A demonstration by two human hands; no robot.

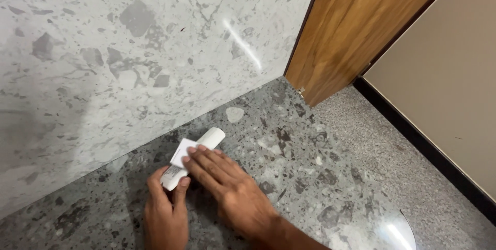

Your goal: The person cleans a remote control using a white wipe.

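A small white tube-shaped item (206,141) lies on the dark speckled stone floor (310,177), close to the base of a pale stone wall. My left hand (166,208) grips its near end between thumb and fingers. My right hand (227,183) lies flat, its fingertips pressing a small white paper piece (182,149) against the tube. The near end of the tube is hidden by my fingers.
The light grey terrazzo wall (129,48) rises behind. A wooden door (351,22) stands open at the upper right, with a beige wall (444,74) and dark skirting (423,146) beyond. A curved glassy edge (398,229) shows at the bottom right.
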